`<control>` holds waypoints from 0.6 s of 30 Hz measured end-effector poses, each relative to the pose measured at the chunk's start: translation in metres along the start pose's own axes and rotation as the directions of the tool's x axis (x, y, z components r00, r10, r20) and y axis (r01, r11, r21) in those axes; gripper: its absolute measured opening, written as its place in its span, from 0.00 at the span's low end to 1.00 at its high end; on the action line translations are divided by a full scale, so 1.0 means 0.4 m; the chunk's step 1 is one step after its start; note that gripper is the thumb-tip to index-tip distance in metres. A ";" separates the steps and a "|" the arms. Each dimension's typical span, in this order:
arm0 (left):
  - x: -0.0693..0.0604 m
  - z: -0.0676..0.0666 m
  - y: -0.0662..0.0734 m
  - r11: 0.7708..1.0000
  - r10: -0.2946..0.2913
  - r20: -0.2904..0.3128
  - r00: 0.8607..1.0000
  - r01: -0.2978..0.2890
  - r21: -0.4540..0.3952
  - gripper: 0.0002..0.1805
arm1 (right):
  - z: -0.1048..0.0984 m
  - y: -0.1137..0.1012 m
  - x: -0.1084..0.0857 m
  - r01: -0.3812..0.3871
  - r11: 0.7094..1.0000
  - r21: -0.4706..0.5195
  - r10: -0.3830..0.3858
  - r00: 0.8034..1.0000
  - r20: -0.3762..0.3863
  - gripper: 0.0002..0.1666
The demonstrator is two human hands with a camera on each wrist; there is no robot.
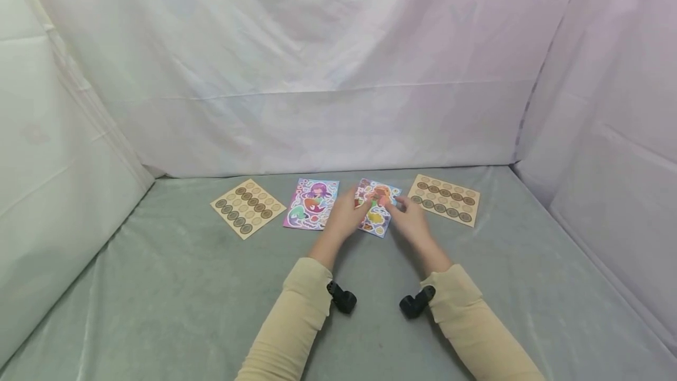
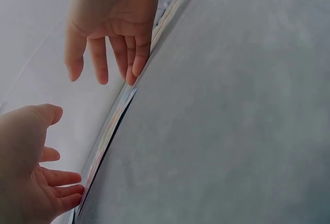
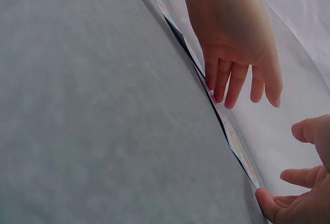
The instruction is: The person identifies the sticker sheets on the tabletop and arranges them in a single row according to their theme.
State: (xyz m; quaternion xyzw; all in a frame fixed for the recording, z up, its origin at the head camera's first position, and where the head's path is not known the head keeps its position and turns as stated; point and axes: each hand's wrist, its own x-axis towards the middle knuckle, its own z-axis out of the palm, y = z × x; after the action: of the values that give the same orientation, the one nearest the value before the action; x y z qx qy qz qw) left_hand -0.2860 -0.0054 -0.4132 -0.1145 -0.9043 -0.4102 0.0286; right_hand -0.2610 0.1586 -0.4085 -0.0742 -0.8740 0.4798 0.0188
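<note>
A: L hand [image 1: 342,216] & R hand [image 1: 414,223], seen from where I stand: at opp. sides of the bright sheet [image 1: 375,220], which lies on the grey cloth [image 1: 185,293]. Any grip?

B: None I can see. Both open, fingers loosely extended, thumbs apart. L fingers at its left edge, R at its right. Per R wrist view, an R fingertip meets the sheet's end; L, touching or just beside, can't tell.

A: Adjacent items?

B: Mermaid sheet [image 1: 313,204], just left of L hand. Beyond it, tan card 1 [image 1: 248,209], set cornerwise; tan card 2 [image 1: 443,200], near R hand. Each card w/ rows of dk & pale discs.

A: Surrounds?

B: Pale curtain [image 1: 317,46] behind; beige sleeves [image 1: 296,313], w/ a blk cam [image 1: 345,301] at each wrist.
</note>
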 end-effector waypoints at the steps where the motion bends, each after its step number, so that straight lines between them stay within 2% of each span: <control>1: -0.001 0.001 -0.001 1.000 -0.004 -0.002 1.000 0.004 -0.003 0.35 | 0.002 -0.001 -0.001 0.008 1.000 0.002 -0.008 1.000 0.002 0.33; 7: -0.003 0.001 -0.003 0.999 -0.020 -0.006 1.000 0.020 -0.042 0.35 | 0.009 -0.006 -0.007 0.027 0.998 0.052 -0.027 1.000 0.006 0.33; 13: -0.005 -0.002 0.002 0.992 -0.051 -0.007 0.999 0.049 -0.113 0.33 | 0.012 -0.011 -0.009 -0.017 0.993 0.116 0.014 1.000 0.026 0.34; 18: -0.005 -0.002 0.000 0.989 -0.055 -0.010 0.998 0.053 -0.135 0.33 | 0.013 -0.018 -0.011 -0.060 0.986 0.157 0.052 0.997 0.055 0.34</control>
State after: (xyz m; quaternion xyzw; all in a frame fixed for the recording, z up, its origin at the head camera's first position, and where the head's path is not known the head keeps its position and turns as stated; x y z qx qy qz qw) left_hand -0.2840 -0.0064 -0.4128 -0.0888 -0.8772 -0.4716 0.0160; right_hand -0.2580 0.1498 -0.4049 -0.0851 -0.8309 0.5498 -0.0109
